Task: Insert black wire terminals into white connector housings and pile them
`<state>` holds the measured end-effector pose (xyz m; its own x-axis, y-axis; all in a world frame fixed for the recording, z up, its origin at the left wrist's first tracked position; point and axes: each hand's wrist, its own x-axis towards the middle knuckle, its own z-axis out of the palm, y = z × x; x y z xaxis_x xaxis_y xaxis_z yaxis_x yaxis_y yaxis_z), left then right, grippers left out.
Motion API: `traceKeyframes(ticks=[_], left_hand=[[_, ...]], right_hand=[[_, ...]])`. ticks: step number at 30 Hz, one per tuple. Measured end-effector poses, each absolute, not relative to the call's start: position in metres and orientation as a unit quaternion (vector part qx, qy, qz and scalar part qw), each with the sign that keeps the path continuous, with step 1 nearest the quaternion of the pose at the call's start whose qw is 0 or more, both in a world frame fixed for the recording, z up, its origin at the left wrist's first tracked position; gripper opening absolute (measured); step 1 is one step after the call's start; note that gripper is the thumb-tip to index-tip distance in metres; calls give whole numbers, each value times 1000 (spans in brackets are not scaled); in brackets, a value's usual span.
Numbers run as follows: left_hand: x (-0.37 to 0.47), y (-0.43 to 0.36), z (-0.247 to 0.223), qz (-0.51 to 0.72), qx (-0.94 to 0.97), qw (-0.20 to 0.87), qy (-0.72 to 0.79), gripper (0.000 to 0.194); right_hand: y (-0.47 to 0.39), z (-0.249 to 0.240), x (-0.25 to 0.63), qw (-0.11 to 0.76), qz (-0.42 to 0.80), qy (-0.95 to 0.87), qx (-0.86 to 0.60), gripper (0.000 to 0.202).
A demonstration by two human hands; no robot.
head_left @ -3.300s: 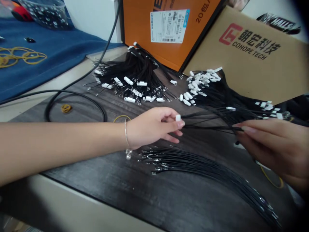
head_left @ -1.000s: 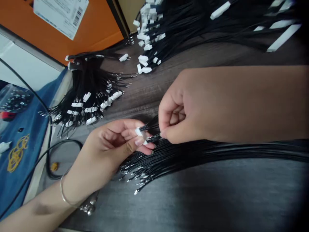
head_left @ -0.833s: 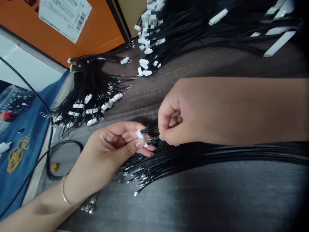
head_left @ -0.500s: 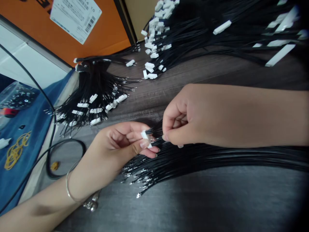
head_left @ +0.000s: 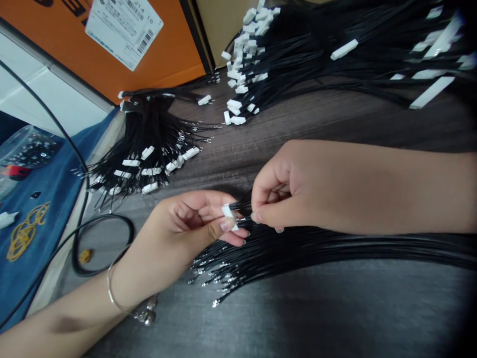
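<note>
Between thumb and fingers, my left hand (head_left: pixel 186 223) grips a small white connector housing (head_left: pixel 229 215) with black wires running out of its right side. Just to the right, my right hand (head_left: pixel 278 194) pinches a thin black wire (head_left: pixel 245 218) whose metal-tipped end points at the housing. Whether that tip sits inside the housing cannot be made out. Under both hands a thick bundle of black wires (head_left: pixel 335 248) lies on the dark table, its crimped metal ends (head_left: pixel 219 283) fanned out at the left.
Wires with white connectors lie in one pile (head_left: pixel 149 129) behind my left hand and a larger pile (head_left: pixel 298 59) at the back. An orange box (head_left: pixel 175 49) stands behind them. At the left are a looped black cable (head_left: pixel 132 228), yellow rubber bands (head_left: pixel 28 231) and a clear bag (head_left: pixel 30 149).
The wire tip in my right hand appears slightly closer to the connector housing. Both hands keep their grips. The whole view has shifted a little.
</note>
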<state>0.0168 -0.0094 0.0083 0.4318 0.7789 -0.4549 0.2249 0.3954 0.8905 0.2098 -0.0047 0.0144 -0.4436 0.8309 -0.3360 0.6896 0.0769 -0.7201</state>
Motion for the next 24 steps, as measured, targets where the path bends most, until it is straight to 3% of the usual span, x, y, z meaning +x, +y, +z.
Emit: traceKeyframes(ticks=[24], left_hand=[[7, -6, 0, 199, 525, 702, 438, 15]], right_hand=[[-9, 14, 211, 110, 437, -739, -501, 15]])
